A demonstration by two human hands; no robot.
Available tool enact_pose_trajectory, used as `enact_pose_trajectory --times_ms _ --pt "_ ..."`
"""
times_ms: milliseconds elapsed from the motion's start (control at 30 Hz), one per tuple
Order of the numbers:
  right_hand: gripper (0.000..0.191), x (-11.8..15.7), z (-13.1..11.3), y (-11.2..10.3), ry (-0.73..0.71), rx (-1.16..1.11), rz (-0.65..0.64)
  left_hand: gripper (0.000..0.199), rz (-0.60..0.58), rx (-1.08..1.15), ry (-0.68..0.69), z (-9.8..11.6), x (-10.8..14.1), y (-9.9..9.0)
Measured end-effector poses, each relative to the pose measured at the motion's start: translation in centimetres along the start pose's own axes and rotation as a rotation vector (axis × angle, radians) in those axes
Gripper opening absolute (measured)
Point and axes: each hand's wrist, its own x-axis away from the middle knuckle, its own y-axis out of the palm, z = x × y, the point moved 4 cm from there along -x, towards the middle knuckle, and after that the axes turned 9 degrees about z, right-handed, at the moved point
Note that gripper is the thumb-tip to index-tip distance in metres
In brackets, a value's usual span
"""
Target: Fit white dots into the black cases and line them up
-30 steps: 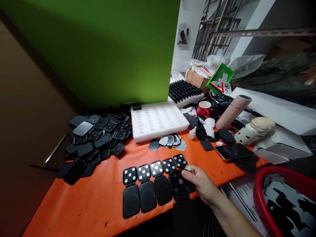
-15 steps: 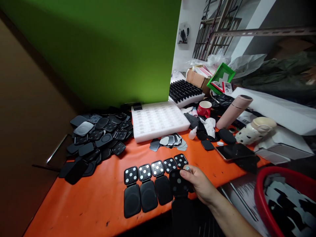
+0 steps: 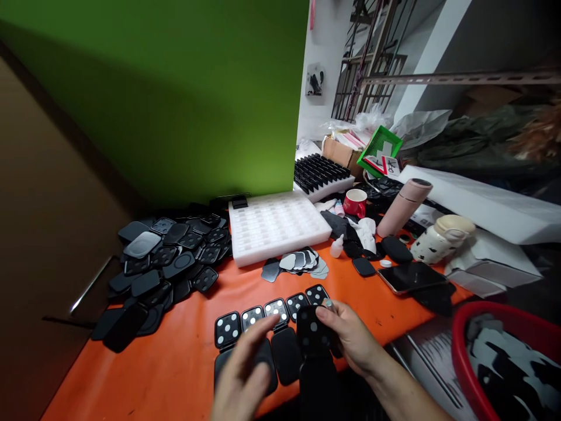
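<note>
My right hand [image 3: 356, 342] grips an opened black hinged case [image 3: 314, 334] by its upper half, thumb on the face, which bears pale round dots. A small pale-tipped item [image 3: 328, 304] sticks up by the thumb; its kind is unclear. My left hand [image 3: 240, 374], slightly blurred, is left of that case with index finger and thumb apart, nothing between them. Behind it lies a row of similar opened cases [image 3: 287, 354], dotted halves away from me, plain halves nearer; my left hand covers part of them. Beyond the row is a pile of thin grey-silver plates [image 3: 302, 261].
At left is a heap of black cases [image 3: 149, 283]. A white foam tray [image 3: 280, 225] stands against the green panel [image 3: 175, 99]. To the right are a dropper bottle [image 3: 336, 247], a red mug [image 3: 355, 203], a phone [image 3: 409, 276], flasks and a red basin [image 3: 464, 351].
My left hand has come into view from below and now covers part of the case row. My right hand still holds the case. The whole view has shifted slightly.
</note>
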Motion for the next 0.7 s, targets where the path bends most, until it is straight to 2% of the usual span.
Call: enact_pose_trajectory --times_ms 67,133,233,333,433,567,700 --pt "0.027 -0.2 0.4 0.7 -0.005 0.006 0.036 0.058 -0.169 0.105 -0.172 -1.7 0.3 2.3" --pt "0.028 -0.5 0.8 1.3 -0.04 0.086 0.061 0.069 -0.27 0.223 -0.375 -3.6 0.9 4.0" --pt "0.031 -1.1 1.1 1.5 -0.155 0.308 0.098 0.08 -0.222 0.38 -0.544 -5.7 1.1 4.5" --pt "0.03 -1.0 1.0 1.3 -0.277 0.557 0.139 0.094 -0.128 0.459 -0.593 -6.6 0.3 3.7" --pt "0.03 -0.1 0.5 1.7 -0.366 0.793 0.123 0.091 -0.055 0.415 -0.556 -6.7 -0.4 2.8" --pt "0.023 1.6 0.1 3.9 -0.497 1.126 -0.006 0.072 -0.002 0.134 -0.335 -6.0 -0.6 2.1" --pt "0.016 2.3 0.0 5.2 -0.59 1.329 -0.029 0.062 -0.042 -0.095 -0.156 -5.4 -0.3 2.4"
